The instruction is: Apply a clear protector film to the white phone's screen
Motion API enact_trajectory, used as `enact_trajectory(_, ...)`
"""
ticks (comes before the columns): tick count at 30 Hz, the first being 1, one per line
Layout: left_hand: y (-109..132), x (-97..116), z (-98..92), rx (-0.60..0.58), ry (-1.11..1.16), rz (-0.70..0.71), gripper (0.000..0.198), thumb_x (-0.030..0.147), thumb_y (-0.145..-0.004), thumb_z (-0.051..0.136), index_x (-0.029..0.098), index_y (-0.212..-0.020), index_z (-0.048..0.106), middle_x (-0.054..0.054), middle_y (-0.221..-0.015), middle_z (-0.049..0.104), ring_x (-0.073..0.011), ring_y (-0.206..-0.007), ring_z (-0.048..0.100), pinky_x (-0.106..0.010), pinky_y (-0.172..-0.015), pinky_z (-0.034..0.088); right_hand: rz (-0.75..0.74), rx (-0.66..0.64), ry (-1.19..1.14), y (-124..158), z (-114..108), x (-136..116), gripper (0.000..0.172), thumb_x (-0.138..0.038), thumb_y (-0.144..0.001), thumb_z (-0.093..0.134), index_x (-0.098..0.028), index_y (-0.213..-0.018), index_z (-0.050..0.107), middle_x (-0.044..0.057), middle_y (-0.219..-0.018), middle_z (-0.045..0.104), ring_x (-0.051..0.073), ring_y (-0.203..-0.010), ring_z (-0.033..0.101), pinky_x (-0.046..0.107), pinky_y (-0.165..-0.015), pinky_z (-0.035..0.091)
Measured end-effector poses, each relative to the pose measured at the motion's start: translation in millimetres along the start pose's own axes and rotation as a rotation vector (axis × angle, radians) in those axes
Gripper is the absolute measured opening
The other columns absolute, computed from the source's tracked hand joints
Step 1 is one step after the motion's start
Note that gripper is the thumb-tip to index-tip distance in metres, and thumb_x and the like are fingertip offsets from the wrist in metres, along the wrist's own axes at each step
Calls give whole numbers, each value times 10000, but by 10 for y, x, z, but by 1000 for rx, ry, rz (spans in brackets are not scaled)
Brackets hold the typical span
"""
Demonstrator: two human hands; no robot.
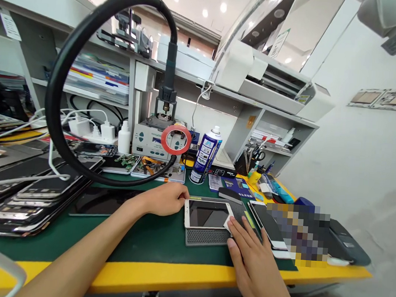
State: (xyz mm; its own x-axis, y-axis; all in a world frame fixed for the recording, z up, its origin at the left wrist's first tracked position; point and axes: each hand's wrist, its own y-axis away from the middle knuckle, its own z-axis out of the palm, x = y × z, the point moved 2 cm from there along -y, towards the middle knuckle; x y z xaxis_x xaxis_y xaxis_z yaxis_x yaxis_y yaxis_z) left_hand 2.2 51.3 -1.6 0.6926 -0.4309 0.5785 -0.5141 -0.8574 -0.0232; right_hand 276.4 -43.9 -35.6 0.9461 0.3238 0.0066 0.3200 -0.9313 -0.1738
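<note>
A white-framed phone (208,214) lies screen up on a grey perforated pad (208,238) on the green mat. At the phone's left end is my left hand (170,198), its fingers curled closed against the upper corner; whether they hold anything is hidden. My right hand (250,245) reaches over the phone's right end with its fingers stretched out. Under those fingertips a small white piece (227,222), like a cloth or paper, is pressed on the phone's right edge.
A black hose (54,93) loops above the mat from a grey station (151,138) with red tape. Stacked phone parts (20,213) lie left, a blue spray can (204,155) stands behind, and another phone (269,223) lies right.
</note>
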Motion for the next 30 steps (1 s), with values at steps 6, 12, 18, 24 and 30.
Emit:
enact_trajectory(6,-7,5,2,5,2,-9,281,249,-867,518,200,-1046,730,-93,-1092,757,-264,-967,686,-308,-773,506,15,-3,-6,-32,-14,25,541,-428,-1076,246,-249,-1532,475,5,-1590,409,321,-1521,271,690,-1197,224)
enact_trajectory(12,3,9,-8,-3,13,-6,285,283,-893,500,201,-1053,721,-101,-1110,748,-254,-932,688,-297,-717,509,9,2,-22,-266,-60,-22,540,-438,-1081,254,-239,-1530,478,44,-1575,438,329,-1509,303,697,-1197,196)
enact_trajectory(18,1,2,-5,5,2,0,269,288,-891,505,204,-1029,721,-93,-1075,755,-250,-920,688,-291,-716,503,-7,-1,-45,-475,-63,-60,546,-450,-1085,244,-237,-1536,465,46,-1580,435,325,-1509,307,702,-1196,173)
enact_trajectory(24,0,13,-5,17,-6,-4,265,277,-883,510,202,-1020,724,-87,-1058,755,-251,-914,685,-295,-714,492,-29,7,-7,-391,-44,-109,537,-408,-1081,253,-227,-1548,446,39,-1595,404,334,-1512,294,711,-1193,181)
enact_trajectory(30,1,-2,5,12,11,2,244,257,-892,514,201,-1013,718,-80,-1059,750,-240,-912,679,-298,-720,492,-84,-24,14,-90,-25,-115,537,-418,-1073,274,-258,-1565,416,9,-1605,360,350,-1509,284,718,-1172,258)
